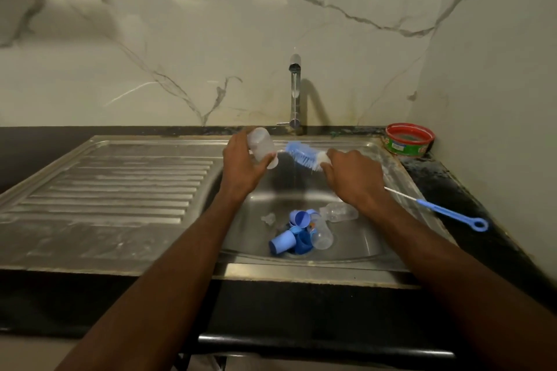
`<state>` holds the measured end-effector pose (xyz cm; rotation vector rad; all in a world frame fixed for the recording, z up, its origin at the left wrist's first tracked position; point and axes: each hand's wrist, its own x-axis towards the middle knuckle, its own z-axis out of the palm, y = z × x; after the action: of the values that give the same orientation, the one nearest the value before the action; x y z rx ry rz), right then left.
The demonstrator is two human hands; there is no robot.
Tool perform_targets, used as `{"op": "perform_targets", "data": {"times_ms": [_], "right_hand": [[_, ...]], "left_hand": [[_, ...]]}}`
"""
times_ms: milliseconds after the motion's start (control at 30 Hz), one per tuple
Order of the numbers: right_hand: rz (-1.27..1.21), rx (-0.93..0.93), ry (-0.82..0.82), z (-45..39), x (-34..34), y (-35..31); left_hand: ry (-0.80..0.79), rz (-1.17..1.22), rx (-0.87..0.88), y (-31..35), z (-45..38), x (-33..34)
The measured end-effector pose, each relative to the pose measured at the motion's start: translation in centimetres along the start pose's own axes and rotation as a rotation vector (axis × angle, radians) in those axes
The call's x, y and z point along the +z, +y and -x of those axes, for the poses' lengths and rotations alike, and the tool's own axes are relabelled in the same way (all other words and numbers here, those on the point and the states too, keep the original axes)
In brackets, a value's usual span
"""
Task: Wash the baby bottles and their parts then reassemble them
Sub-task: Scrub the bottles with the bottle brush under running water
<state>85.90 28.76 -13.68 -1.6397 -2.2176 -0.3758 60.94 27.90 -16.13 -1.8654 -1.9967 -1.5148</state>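
Two bottles (327, 227), caps in sink (355, 253) | left fingers (268, 159) clamp seemingly empty bottle (261, 146) | right fingers (334, 156) clamp brush (303, 155)

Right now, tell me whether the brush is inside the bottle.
Out. The brush bristles lie bare beside the mouth of the bottle.

Just 1 cam, head-mounted, wide-angle, looking fwd and down over the sink (301, 141) from the counter's front edge. Close in: both forearms reach up from the bottom of frame, tap (294, 90) and marble wall straight ahead.
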Motion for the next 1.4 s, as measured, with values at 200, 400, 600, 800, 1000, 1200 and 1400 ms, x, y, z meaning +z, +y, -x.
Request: {"op": "perform_targets", "data": {"times_ms": [200, 400, 600, 800, 1000, 1200, 1400], "right_hand": [[0.035, -0.058, -0.198, 0.7, 0.5, -0.2], [0.007, -0.074, -0.045, 0.6, 0.4, -0.3], [-0.065, -0.011, 0.137, 0.0, -0.4, -0.3], [0.056, -0.094, -0.161, 0.8, 0.3, -0.6], [0.087, -0.124, -0.147, 1.3, -0.5, -1.8], [-0.158, -0.119, 0.000, -0.7, -3.4, -6.5], [-0.375, -0.274, -0.108, -3.6, -5.0, -20.3]], "left_hand": [[-0.117, -0.112, -0.013, -0.2, 1.2, -0.3], [-0.140, -0.143, 0.003, 0.0, 1.8, -0.4], [0.056, 0.058, 0.035, 0.7, 0.4, -0.7], [-0.217, -0.190, -0.048, -0.9, 1.7, -0.2], [-0.191, -0.114, -0.091, -0.5, 2.4, -1.1], [-0.009, -0.077, 0.042, -0.3, 1.9, -8.6], [0.107, -0.264, -0.046, -6.1, 2.0, -20.6]]}}
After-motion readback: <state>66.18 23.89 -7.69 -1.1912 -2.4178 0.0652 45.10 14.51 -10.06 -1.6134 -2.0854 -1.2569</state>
